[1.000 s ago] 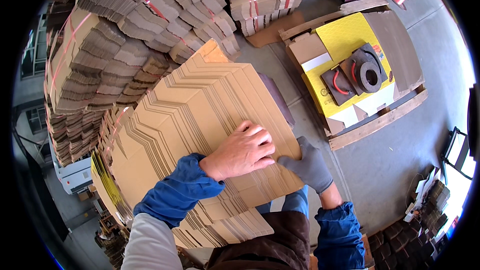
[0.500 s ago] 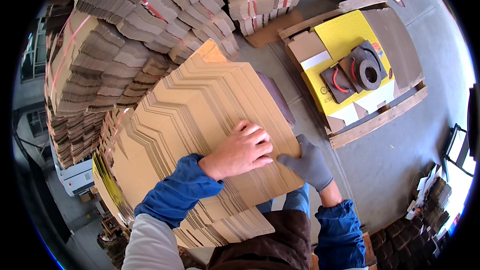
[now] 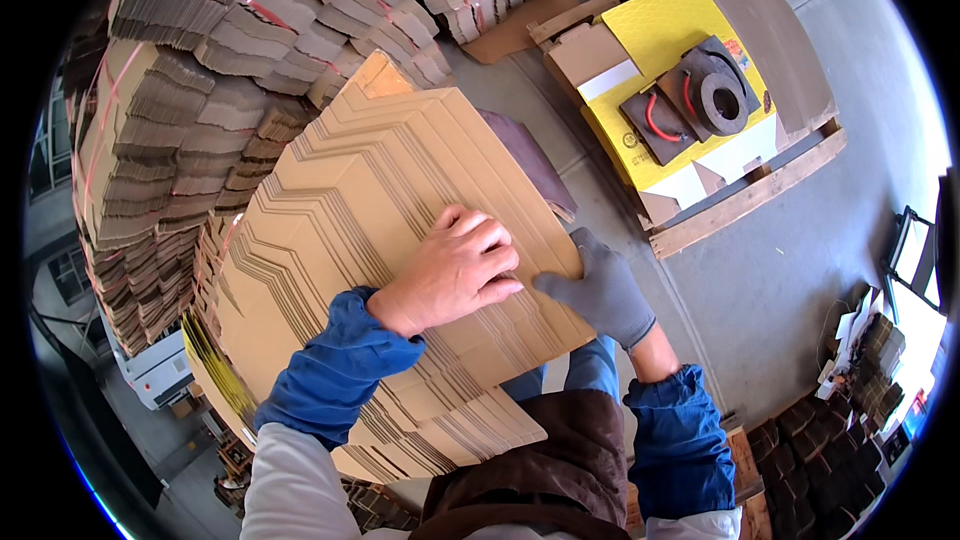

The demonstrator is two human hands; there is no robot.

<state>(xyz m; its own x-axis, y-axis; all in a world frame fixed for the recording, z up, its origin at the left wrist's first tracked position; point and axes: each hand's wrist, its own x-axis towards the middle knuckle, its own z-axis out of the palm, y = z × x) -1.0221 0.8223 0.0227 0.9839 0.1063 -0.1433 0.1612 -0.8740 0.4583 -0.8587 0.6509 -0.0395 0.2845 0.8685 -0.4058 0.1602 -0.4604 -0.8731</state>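
Observation:
A fanned stack of brown cardboard sheets (image 3: 300,175) lies in front of me, their edges stepped in zigzag rows. My bare left hand (image 3: 455,265) rests on top of it with fingers curled in; the fingertips are hidden, and I cannot make out whether they pinch a sheet. At the stack's right edge, my right hand (image 3: 605,290) wears a grey glove and grips the sheets. Its thumb lies on top, while the other fingers wrap round the edge, partly out of sight.
Tall bundles of stacked cardboard (image 3: 190,130), tied with pink straps, rise at the left and back. At the far right a wooden pallet (image 3: 750,190) bears yellow and brown cardboard (image 3: 650,30) and dark blocks with red handles (image 3: 670,105). Dark stacks (image 3: 810,460) stand lower right.
The whole view has shifted, so the surroundings sit higher and further left. Both hands keep nearly the same places on the cardboard sheets.

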